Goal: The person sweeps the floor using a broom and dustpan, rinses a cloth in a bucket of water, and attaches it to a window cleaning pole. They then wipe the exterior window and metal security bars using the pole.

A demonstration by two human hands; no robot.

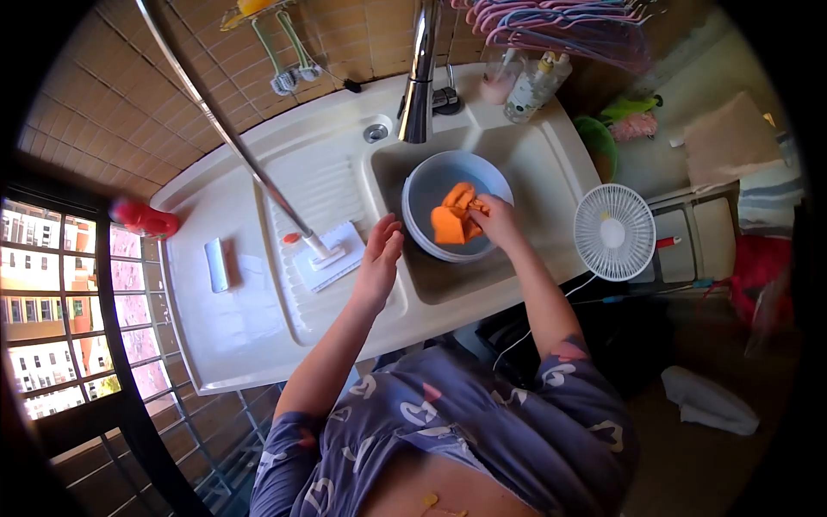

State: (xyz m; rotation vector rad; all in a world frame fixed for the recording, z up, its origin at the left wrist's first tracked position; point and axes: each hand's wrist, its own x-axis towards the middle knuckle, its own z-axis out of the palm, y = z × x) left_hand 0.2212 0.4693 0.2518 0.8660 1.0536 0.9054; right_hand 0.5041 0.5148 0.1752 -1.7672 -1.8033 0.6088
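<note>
An orange cloth (450,222) hangs bunched from my right hand (497,220), whose fingers are closed on it over a white bucket (502,177). The bucket stands in the sink basin (534,172) and holds what looks like water. Left of the bucket, my left hand (384,250) is raised with its fingers apart and nothing in it. A flat mop with a white pad (330,267) rests on the ribbed drainboard, its metal pole (222,129) leaning up to the left against the tiled wall.
The faucet (417,103) rises behind the bucket. Bottles (536,90) stand at the back right corner. A white fan (614,233) is right of the sink. On the left counter lies a small white tray (216,265), with a red bottle (155,221) beyond it.
</note>
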